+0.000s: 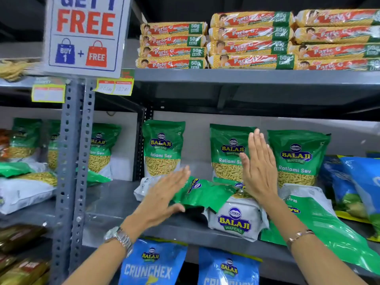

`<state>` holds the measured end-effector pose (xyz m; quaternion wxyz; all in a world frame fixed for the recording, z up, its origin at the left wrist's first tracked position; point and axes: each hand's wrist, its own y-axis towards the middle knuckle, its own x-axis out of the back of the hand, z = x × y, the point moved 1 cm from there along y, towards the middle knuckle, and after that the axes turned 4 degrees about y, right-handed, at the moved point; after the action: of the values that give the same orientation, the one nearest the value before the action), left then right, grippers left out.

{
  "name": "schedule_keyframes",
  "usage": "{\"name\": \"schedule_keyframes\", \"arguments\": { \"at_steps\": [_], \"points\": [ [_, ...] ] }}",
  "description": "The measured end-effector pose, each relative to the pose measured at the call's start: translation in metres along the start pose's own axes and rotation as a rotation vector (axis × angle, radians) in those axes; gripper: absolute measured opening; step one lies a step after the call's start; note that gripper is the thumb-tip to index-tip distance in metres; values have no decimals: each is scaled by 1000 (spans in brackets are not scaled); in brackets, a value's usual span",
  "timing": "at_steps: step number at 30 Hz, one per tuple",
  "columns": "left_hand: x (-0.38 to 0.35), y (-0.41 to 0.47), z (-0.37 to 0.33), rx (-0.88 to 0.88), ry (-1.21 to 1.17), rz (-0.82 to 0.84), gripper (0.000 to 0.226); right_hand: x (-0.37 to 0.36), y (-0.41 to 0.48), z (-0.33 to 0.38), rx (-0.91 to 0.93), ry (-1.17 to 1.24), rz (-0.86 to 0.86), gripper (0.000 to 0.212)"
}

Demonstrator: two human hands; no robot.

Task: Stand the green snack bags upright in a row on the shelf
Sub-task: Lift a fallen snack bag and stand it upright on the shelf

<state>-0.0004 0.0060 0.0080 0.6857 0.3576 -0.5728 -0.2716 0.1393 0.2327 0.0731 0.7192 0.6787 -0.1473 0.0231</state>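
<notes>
Three green Balaji Ratlami Sev bags stand upright at the back of the grey shelf point(115, 200): a left bag point(162, 147), a middle bag point(228, 153) and a right bag point(297, 157). In front of them a green bag point(205, 194) lies flat, partly on top of another toppled bag point(236, 221). A further green bag point(320, 225) lies flat at the right front. My left hand point(164, 196) is flat with fingers apart, touching the lying bag's left edge. My right hand point(259, 169) is raised, palm open, in front of the middle bag, holding nothing.
Blue snack bags point(357, 182) lean at the right end of the shelf. Biscuit packs point(250, 40) are stacked on the shelf above. A perforated steel post point(76, 161) stands left, with more green bags point(102, 147) beyond it. Blue Crunchex bags point(152, 264) sit on the shelf below.
</notes>
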Motion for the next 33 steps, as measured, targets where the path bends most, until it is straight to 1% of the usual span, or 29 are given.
{"name": "schedule_keyframes", "arguments": {
  "at_steps": [2,3,4,8,9,12,14,15,16,17,18,20,24,26,27,30,31,33],
  "points": [
    [-8,-12,-1,-15,47,167,93,8,0,0,-17,7,5,55],
    [-14,-16,-2,5,94,195,91,10,-1,-1,-32,16,8,54],
    [-21,-18,-4,19,101,179,86,10,-5,-3,-43,32,26,54],
    [-20,-7,-10,62,46,-103,50,16,-8,-6,-69,101,42,62],
    [-19,-6,-10,77,24,-147,44,18,-8,-6,-84,110,59,65],
    [-11,-2,-7,213,-102,-294,29,25,-8,-7,-153,173,113,67],
    [-5,3,0,320,-77,-421,20,25,-6,-8,-209,218,190,66],
    [1,7,4,394,-26,-483,33,22,-4,-7,-233,246,263,66],
    [7,11,10,466,-6,-536,55,19,-2,-5,-261,306,354,66],
    [13,14,15,529,-44,-568,69,15,2,0,-301,395,439,64],
    [19,19,22,562,-100,-624,71,9,7,7,-338,492,502,63],
    [29,26,37,629,-191,-704,60,-4,19,24,-379,620,558,59],
    [39,33,72,693,-319,-711,61,-35,41,72,-386,827,547,52],
    [41,37,85,729,-398,-685,58,-51,52,92,-456,907,492,49],
    [41,39,90,761,-423,-670,55,-58,57,100,-503,917,440,46],
    [43,48,109,906,-468,-590,50,-74,69,110,-611,940,241,26],
    [43,50,117,955,-502,-554,50,-78,72,111,-630,938,214,21],
    [41,54,131,1020,-550,-484,50,-82,77,109,-598,865,222,12]
  ]
}}
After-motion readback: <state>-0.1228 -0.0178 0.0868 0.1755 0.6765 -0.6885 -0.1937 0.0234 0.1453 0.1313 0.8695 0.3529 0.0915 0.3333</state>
